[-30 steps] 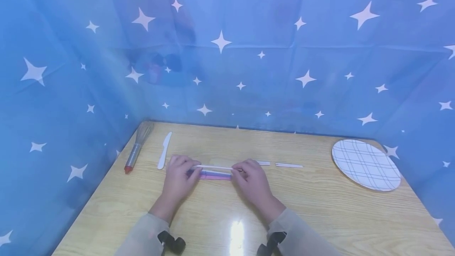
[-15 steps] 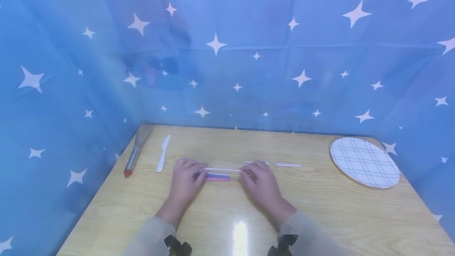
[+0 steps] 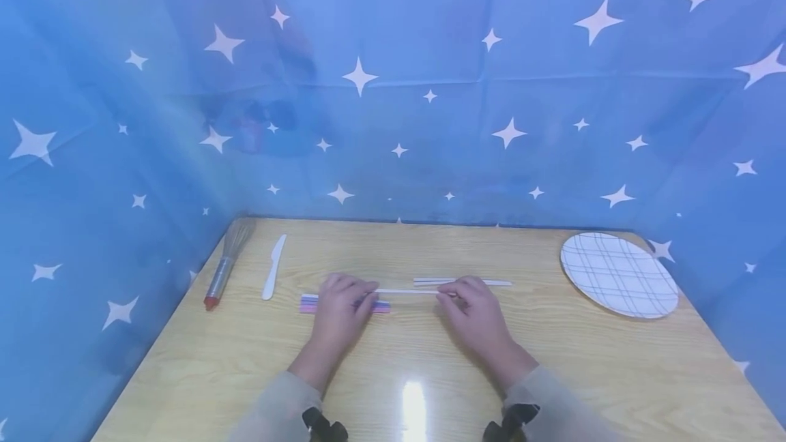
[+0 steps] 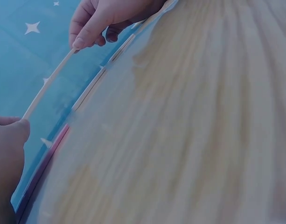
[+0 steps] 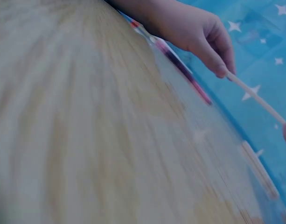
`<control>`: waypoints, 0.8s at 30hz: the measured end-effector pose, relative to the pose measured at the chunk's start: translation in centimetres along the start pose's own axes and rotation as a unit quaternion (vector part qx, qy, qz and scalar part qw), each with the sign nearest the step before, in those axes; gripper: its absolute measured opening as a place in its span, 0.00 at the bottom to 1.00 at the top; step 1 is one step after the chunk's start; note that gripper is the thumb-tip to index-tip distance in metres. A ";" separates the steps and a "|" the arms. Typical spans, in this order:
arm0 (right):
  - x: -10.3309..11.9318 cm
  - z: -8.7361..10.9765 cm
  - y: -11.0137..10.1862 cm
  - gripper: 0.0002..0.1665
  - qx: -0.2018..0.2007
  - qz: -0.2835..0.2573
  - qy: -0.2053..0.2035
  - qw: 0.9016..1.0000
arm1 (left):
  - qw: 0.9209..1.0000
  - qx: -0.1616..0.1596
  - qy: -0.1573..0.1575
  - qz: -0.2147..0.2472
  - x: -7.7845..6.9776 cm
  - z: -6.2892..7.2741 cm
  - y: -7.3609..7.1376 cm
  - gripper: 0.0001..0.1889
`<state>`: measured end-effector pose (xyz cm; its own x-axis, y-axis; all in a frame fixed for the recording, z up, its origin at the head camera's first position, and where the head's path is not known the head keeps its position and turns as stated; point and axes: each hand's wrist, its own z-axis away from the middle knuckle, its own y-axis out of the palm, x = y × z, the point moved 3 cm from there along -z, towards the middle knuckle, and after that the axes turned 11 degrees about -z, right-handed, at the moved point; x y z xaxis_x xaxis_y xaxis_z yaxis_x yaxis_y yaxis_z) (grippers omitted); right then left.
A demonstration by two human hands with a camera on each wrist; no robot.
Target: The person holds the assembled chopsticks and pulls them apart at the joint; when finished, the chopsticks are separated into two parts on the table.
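A thin white stick (image 3: pixel 406 291) stretches level between my two hands, above the table. My left hand (image 3: pixel 345 309) pinches its left end between thumb and fingers. The other end is pinched by my right hand (image 3: pixel 482 309); in the left wrist view this stick (image 4: pixel 49 84) runs straight from one hand to the other. Several pink, purple and blue sticks (image 3: pixel 308 303) lie side by side on the table, their middle hidden behind my left hand. Just beyond my right hand lie short white sticks (image 3: pixel 425 282), partly covered by its fingers.
At the table's left edge lies a whisk (image 3: pixel 223 273) with a red-tipped metal handle, and beside it a white knife (image 3: pixel 274 267). A white oval plate (image 3: pixel 619 275) with checked lines rests at the back right. A blue star-patterned curtain (image 3: pixel 417 114) surrounds the table's back and sides.
Both hands have moved right with the white stick, from the left part of the coloured sticks to past their right end. The head view has turned slightly.
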<state>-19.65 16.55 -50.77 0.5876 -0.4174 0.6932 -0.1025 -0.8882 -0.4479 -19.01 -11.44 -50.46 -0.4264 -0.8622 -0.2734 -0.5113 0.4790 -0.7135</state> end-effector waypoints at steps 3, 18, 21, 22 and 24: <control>-0.5 0.2 -1.0 0.07 -0.001 0.005 0.001 1.000 | 1.000 0.007 0.001 0.003 -0.7 -0.3 0.6 0.09; -2.5 0.9 -5.6 0.09 -0.020 0.035 -0.008 0.999 | 0.997 0.069 0.015 0.017 -3.9 -2.1 3.8 0.09; -3.0 1.1 -6.4 0.09 -0.028 0.038 -0.012 0.999 | 0.997 0.065 0.024 0.023 -4.6 -2.5 4.4 0.09; -3.1 1.1 -6.7 0.09 -0.030 0.040 -0.013 0.999 | 0.997 0.064 0.027 0.023 -4.9 -2.6 4.5 0.08; -3.2 1.1 -7.2 0.09 -0.032 0.044 -0.015 0.998 | 0.997 0.058 0.033 0.023 -5.3 -2.9 4.8 0.08</control>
<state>-19.90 24.55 -50.40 0.5978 -0.4892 0.6351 -0.2046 -0.8591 -0.4691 -21.38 -4.10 -50.59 -0.4969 -0.8255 -0.2677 -0.4012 0.4921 -0.7726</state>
